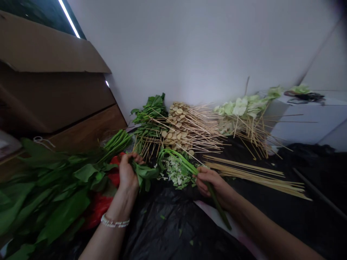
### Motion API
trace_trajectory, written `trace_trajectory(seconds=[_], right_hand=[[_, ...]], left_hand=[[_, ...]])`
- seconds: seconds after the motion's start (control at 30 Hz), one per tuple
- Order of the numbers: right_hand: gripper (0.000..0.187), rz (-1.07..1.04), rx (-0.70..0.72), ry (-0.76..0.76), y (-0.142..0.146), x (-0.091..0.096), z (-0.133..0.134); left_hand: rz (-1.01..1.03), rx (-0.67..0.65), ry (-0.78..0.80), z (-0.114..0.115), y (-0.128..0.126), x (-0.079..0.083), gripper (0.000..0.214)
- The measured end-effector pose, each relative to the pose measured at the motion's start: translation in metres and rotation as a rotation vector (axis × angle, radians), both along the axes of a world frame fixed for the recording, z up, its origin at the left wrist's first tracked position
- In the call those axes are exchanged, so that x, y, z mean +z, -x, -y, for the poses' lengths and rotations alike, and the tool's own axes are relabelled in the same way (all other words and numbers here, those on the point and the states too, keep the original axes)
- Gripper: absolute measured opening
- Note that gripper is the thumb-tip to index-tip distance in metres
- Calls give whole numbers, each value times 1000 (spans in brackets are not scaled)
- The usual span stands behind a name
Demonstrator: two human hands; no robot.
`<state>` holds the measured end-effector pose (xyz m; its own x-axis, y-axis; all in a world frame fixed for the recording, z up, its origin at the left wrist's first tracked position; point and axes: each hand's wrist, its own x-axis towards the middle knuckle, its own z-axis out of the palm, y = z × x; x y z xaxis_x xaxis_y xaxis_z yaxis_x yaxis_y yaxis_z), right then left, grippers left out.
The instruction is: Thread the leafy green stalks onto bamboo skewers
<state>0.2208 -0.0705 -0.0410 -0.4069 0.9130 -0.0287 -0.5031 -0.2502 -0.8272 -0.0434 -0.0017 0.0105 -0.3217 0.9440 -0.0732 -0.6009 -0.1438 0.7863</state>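
Note:
My right hand [210, 182] is closed around a leafy green vegetable stalk [187, 164], whose bent end arches away to the left and whose thick end points down toward me. A thin stick runs up to the fingers of this hand; I cannot tell whether it is gripped. My left hand [128, 168] is closed on green leaves [146, 173] that hang out to its right. Between the hands and a little beyond lies a heap of chopped green and white bits [177, 173]. A red plastic bag [101, 207] lies under the left wrist.
Large leafy greens [54, 195] spread at the left, near a cardboard box [54, 94]. Along the wall lie skewered greens [150, 112], skewered pale round slices [177, 126] and skewered cabbage leaves [244, 106]. Bare bamboo skewers [260, 177] rest on the black plastic sheet [162, 231].

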Motion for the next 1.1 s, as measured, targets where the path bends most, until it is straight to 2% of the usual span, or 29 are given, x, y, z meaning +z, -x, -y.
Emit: trace_trajectory(seconds=[0.07, 0.13, 0.23, 0.37, 0.47, 0.57, 0.9, 1.0, 1.1], right_hand=[[20, 57, -3, 8, 3, 0, 0], [20, 110, -3, 9, 5, -1, 1], [21, 149, 7, 10, 5, -2, 3], [23, 173, 15, 14, 3, -5, 2], [24, 188, 30, 7, 3, -6, 3], [24, 207, 41, -14, 4, -6, 5], [24, 237, 29, -47, 3, -7, 5], [25, 271, 31, -75, 5, -6, 6], [30, 307, 56, -96, 7, -4, 7]], left_hand=[[-267, 12, -100, 11, -17, -3, 18], [-642, 11, -217, 24, -36, -8, 14], [-1137, -78, -500, 39, -53, -18, 5], [-1479, -119, -879, 47, -58, -29, 19], [-1654, -151, -975, 46, -58, -32, 16], [-1768, -181, -970, 46, -59, -33, 13], [-1917, -372, -950, 51, -64, -28, 16], [-2006, -340, -965, 51, -67, -32, 10], [-2081, -252, -945, 52, -69, -37, 2]])
